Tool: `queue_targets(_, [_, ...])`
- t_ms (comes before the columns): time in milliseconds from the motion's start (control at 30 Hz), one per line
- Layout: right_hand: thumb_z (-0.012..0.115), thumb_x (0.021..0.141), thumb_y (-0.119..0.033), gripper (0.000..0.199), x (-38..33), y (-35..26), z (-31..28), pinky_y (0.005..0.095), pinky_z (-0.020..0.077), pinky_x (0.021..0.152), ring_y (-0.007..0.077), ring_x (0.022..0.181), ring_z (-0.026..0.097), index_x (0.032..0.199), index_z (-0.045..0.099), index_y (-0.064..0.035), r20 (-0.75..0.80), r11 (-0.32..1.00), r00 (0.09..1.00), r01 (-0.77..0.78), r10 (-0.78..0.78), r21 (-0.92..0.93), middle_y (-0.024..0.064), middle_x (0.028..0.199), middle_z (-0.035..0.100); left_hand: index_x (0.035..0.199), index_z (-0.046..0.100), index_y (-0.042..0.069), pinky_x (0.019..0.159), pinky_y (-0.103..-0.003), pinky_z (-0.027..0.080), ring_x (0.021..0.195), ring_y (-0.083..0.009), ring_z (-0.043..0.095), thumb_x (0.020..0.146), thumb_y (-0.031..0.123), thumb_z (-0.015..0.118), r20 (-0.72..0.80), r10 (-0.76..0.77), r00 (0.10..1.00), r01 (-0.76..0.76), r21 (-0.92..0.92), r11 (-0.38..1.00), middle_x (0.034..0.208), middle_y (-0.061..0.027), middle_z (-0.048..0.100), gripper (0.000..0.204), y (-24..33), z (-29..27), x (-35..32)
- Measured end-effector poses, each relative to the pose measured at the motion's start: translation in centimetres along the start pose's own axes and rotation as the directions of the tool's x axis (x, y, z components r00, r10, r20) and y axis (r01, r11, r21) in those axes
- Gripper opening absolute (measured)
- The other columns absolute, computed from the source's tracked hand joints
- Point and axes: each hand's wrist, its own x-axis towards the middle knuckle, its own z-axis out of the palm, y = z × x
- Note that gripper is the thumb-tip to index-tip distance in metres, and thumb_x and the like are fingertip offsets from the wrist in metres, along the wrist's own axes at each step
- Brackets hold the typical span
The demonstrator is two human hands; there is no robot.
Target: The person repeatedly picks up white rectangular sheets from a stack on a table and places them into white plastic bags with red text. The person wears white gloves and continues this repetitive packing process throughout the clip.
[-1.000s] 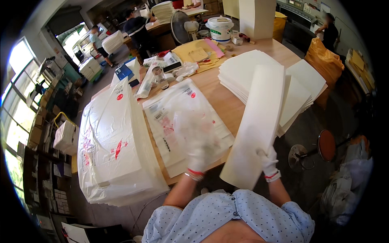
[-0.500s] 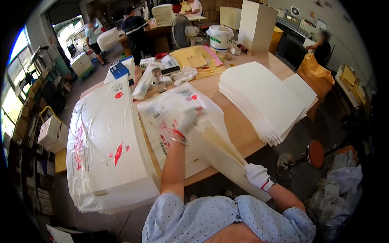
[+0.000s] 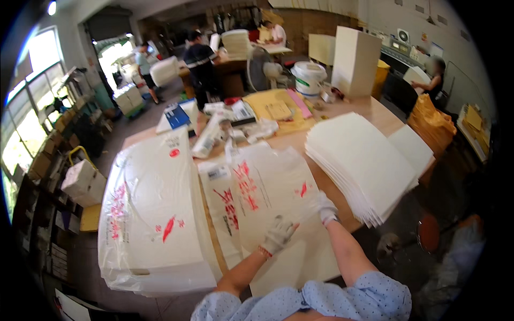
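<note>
A translucent plastic bag with red print (image 3: 267,184) lies across the table before me, over white sheets. Below its lower edge shows a bare white sheet (image 3: 300,265). My left hand (image 3: 278,234), in a white glove, rests on the bag near that edge, its fingers stretched out. At the bag's right edge my right hand (image 3: 325,208), also gloved, has its fingers closed on the plastic, though blur softens them. Left of both hands sits a thick stack wrapped in printed plastic (image 3: 155,208).
A fanned stack of white sheets (image 3: 358,160) lies to the right. Yellow envelopes (image 3: 278,109), a blue booklet (image 3: 176,115), a white bucket (image 3: 309,80), a fan (image 3: 258,69) and a tall white block (image 3: 356,61) stand or lie farther back. Several people work beyond the table.
The bag now lies flatter, covering more of the white sheets. My left hand has come nearer to me and right; my right hand has moved up to the bag's edge. The view has shifted.
</note>
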Motion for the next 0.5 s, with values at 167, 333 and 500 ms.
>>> queue_targets(167, [0.037,0.09,-0.031,0.042,5.3,6.0,5.0,0.0479,0.0436,0.087,0.0392,0.106,0.055,0.128,0.035,-0.0132,0.189,0.998,0.982,0.042,-0.031,-0.057,0.0218,0.117,0.055,0.108,0.05,0.01,0.064,-0.037,0.048,0.075,-0.0266,0.056,0.086,0.018,0.051,0.015,-0.726,0.688,0.722,0.087,0.686,0.088,-0.0096,0.052,0.024,-10.6,0.1,-8.3])
queue_targets(333, [0.035,0.091,-0.032,0.034,-3.6,5.1,1.7,0.0496,0.0442,0.083,0.0404,0.1,0.058,0.118,0.039,-0.0112,0.177,0.996,0.982,0.051,-0.062,0.069,0.0223,0.11,0.059,0.112,0.044,0.006,0.076,-0.035,0.048,0.086,-0.0275,0.056,0.089,0.021,0.045,-0.104,-0.681,0.725,0.687,0.048,0.725,0.102,-0.0132,0.051,0.027,-5.7,-5.5,-13.6])
queue_targets(500, [0.042,0.089,-0.029,0.025,-7.6,7.2,0.9,0.0511,0.0443,0.073,0.0413,0.089,0.059,0.103,0.044,-0.0083,0.097,0.978,0.976,0.189,-0.197,0.083,0.0223,0.095,0.061,0.114,0.045,0.009,0.074,-0.039,0.047,0.091,-0.0295,0.058,0.09,0.023,0.046,0.262,-0.877,0.402,0.9,0.063,0.431,0.113,-0.0139,0.053,0.028,-3.1,-5.1,-20.5])
